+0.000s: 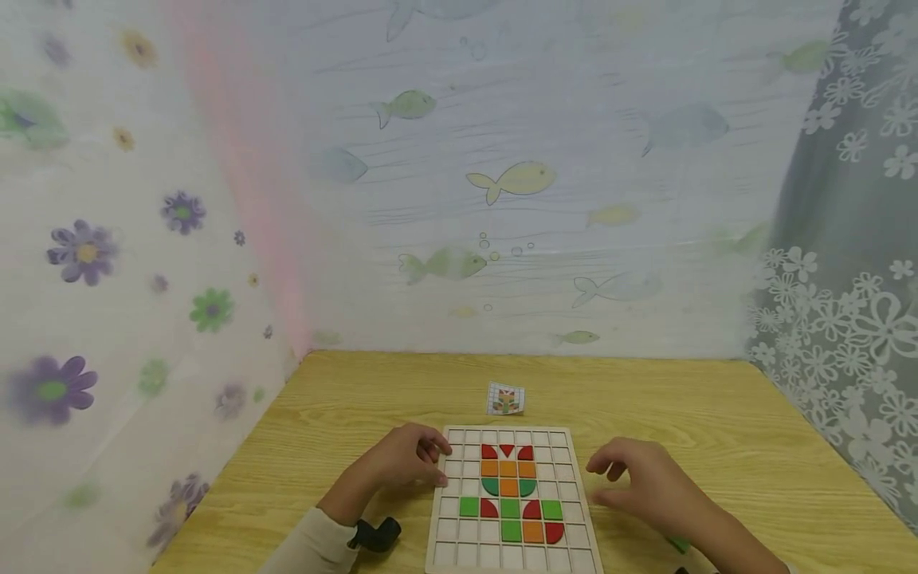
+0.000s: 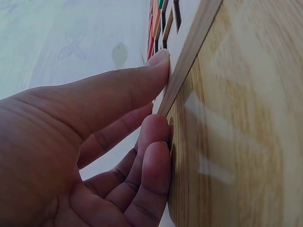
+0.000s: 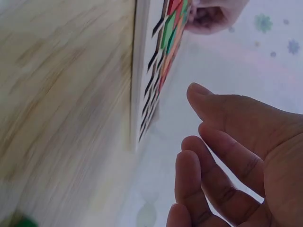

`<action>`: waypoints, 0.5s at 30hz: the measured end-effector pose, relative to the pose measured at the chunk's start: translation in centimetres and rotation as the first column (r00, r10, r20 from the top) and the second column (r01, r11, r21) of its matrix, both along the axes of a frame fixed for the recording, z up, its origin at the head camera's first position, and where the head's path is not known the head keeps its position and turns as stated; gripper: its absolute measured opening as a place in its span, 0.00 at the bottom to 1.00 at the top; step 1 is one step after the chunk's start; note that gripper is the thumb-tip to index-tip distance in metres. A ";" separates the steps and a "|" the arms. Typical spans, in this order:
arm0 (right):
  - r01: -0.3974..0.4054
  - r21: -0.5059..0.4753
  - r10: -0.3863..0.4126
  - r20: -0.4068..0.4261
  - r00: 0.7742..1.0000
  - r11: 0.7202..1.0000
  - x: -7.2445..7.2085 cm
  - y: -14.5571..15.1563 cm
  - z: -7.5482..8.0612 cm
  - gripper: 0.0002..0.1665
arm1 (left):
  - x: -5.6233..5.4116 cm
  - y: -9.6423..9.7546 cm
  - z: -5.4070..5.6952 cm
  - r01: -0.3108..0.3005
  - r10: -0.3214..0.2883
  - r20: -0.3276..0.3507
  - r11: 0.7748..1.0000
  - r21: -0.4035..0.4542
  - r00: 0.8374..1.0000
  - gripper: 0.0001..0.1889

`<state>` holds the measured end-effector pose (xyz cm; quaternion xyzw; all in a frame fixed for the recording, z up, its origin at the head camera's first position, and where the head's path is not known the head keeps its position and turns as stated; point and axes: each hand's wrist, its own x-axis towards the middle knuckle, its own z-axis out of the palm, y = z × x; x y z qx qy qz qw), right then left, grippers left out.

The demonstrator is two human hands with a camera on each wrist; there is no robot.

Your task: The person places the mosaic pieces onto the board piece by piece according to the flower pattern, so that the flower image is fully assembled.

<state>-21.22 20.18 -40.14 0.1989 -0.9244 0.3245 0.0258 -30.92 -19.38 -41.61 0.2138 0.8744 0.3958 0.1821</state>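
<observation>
A pale wooden grid board [image 1: 455, 553] lies on the table with red, orange, green and teal pieces forming a flower-like pattern. My left hand [image 1: 407, 458] holds the board's left edge. In the left wrist view its thumb [image 2: 158, 59] rests on the board's rim, and curled fingertips [image 2: 156, 165] meet the side below. Just off the board's right edge, my right hand [image 1: 645, 478] hovers with loosely bent fingers and nothing between them. A gap shows between thumb and fingers in the right wrist view.
Behind the board lies a small card [image 1: 506, 400] printed with a similar pattern. A green piece [image 1: 677, 544] is partly hidden under the right forearm. Wood-grain table [image 1: 373, 383] surrounds the board, with a fish-patterned curtain [image 1: 502, 303] at its far edge.
</observation>
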 end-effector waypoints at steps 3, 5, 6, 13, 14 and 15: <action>0.023 0.006 -0.023 0.024 0.999 1.000 0.1 1.1 -0.1 0.16 | 0.0 -0.1 0.0 0.001 -0.001 0.001 1.000 0.002 1.000 0.19; 0.035 0.012 -0.035 0.045 0.998 0.999 0.0 1.8 -0.1 0.17 | 0.0 -0.1 0.0 0.001 -0.001 0.002 1.000 0.002 1.000 0.19; 0.045 0.016 -0.046 0.059 0.997 0.999 0.0 2.1 -0.1 0.17 | 0.0 -0.1 0.0 0.001 -0.001 0.002 1.000 0.001 1.000 0.19; 0.092 0.044 -0.097 0.112 0.989 0.995 -0.3 3.7 -0.4 0.20 | 0.0 -0.2 0.0 0.001 -0.001 0.009 1.000 0.009 1.000 0.19; 0.100 0.055 -0.106 0.115 0.988 0.994 -0.3 4.0 -0.5 0.20 | 0.0 -0.2 0.0 0.000 0.000 0.008 1.000 0.008 1.000 0.19; 0.108 0.066 -0.115 0.118 0.986 0.992 -0.3 4.3 -0.5 0.20 | 0.0 -0.2 0.0 0.000 0.000 0.007 1.000 0.006 1.000 0.19</action>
